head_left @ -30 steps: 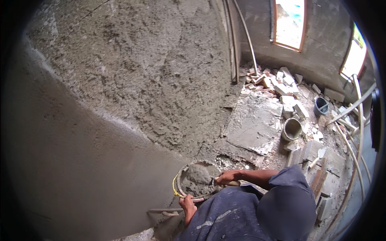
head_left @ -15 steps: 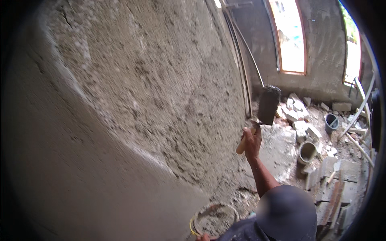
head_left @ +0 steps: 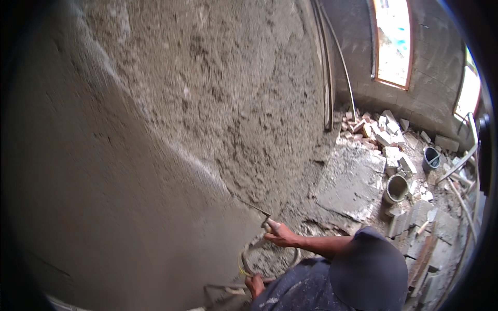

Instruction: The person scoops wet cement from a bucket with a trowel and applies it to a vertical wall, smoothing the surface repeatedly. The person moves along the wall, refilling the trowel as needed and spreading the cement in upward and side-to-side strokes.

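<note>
Neither of my hands is in view. Another person in a dark cap (head_left: pixel 369 264) and navy clothing bends toward the wall at the lower edge. One hand (head_left: pixel 281 235) of this person grips a plastering trowel (head_left: pixel 252 206), whose blade, seen nearly edge-on, meets the wall where rough and smooth plaster join. The person's other hand (head_left: pixel 254 284) is by the rim of a bucket of wet mortar (head_left: pixel 273 258); what it holds, if anything, is unclear. Rough plaster (head_left: pixel 207 78) covers the upper wall; smoother plaster (head_left: pixel 129 217) lies lower left.
Long poles (head_left: pixel 328 67) lean in the corner. Broken bricks and blocks (head_left: pixel 381 129) heap beneath a bright window opening (head_left: pixel 392 41). A pale bucket (head_left: pixel 397 188) and a dark bucket (head_left: pixel 430 158) stand nearby. Another trowel (head_left: pixel 426 223) lies on stacked boards or slabs (head_left: pixel 446 228).
The other person's trowel has come down and left from the raised position to the wall beside the mortar bucket. My view has shifted, so the background sits further right and the windows higher.
</note>
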`<control>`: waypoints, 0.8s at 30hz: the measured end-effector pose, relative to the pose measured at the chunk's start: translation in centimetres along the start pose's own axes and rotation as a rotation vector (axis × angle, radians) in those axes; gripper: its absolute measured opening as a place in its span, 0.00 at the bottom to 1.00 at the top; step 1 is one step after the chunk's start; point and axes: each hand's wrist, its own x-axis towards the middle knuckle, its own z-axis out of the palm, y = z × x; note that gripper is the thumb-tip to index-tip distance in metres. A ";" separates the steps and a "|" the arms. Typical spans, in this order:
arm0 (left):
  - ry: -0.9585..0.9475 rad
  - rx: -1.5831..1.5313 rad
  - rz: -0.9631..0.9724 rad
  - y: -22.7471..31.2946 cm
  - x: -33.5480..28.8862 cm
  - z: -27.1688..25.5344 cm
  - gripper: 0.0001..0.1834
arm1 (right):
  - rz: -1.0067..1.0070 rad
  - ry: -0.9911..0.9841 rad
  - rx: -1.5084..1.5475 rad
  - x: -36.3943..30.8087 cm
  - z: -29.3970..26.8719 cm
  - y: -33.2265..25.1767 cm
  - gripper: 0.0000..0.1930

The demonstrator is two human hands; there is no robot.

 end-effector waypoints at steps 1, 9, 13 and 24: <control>0.009 0.008 0.009 -0.2 -0.6 0.0 0.14 | 0.068 -0.145 -0.120 -2.2 -0.5 2.1 0.15; -0.091 -0.287 -0.330 5.7 -1.4 2.4 0.09 | 0.226 -0.776 -0.770 -4.9 -0.9 17.2 0.10; -0.131 -0.148 -0.251 4.5 -1.2 2.5 0.11 | 0.482 -1.121 -0.127 -5.1 3.0 21.3 0.08; -0.029 -0.444 -0.360 6.9 -0.2 2.4 0.08 | 0.670 -0.913 0.212 -7.9 -5.6 12.2 0.10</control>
